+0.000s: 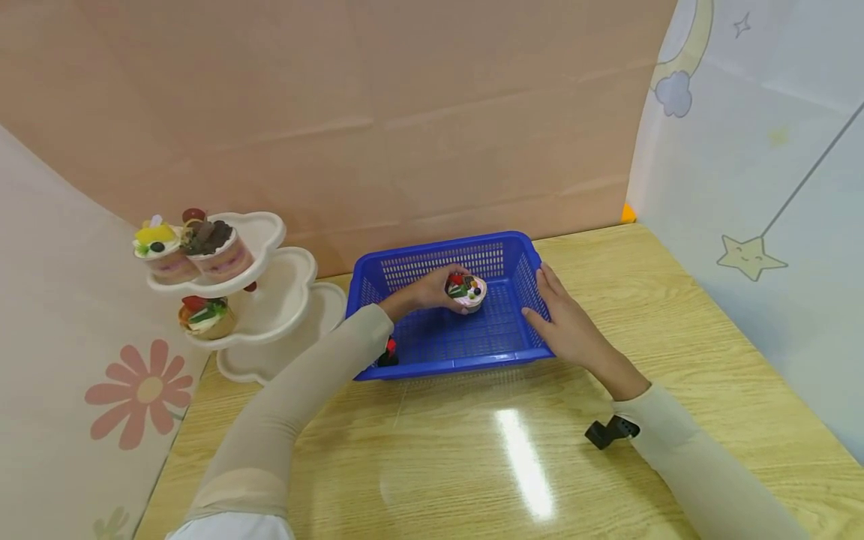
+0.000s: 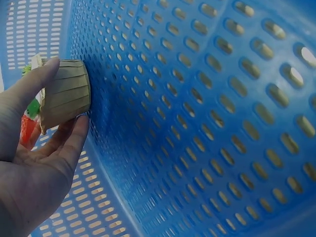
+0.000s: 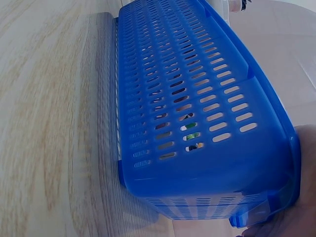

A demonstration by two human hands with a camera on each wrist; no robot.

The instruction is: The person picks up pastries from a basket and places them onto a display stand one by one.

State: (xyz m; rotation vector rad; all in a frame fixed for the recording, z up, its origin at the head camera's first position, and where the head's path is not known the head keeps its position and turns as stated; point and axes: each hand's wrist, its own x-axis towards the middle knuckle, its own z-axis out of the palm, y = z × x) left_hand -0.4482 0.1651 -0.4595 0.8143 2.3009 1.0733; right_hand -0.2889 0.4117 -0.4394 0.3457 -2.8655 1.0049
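My left hand (image 1: 430, 291) reaches into a blue plastic basket (image 1: 445, 367) and holds a cupcake (image 1: 472, 294) low over its slotted floor. Strawberry, green pieces and dark berries top the cupcake. In the left wrist view its pleated tan case (image 2: 69, 89) is tipped on its side between thumb and fingers, the base facing the blue lattice. At the basket's right end my right hand (image 1: 574, 328) grips the rim, thumb over the inner side and fingers along the edge. The right wrist view shows the basket's outer wall (image 3: 197, 168), with only part of that hand at the right edge.
A white three-tier stand (image 1: 270, 322) is left of the basket. Two dessert cups (image 1: 223, 259) sit on its top tier and a strawberry tart (image 1: 205, 321) on the middle one. A small red-and-black item (image 1: 389, 352) lies in the basket's near left corner. Printed cloths hang around the wooden table (image 1: 459, 465).
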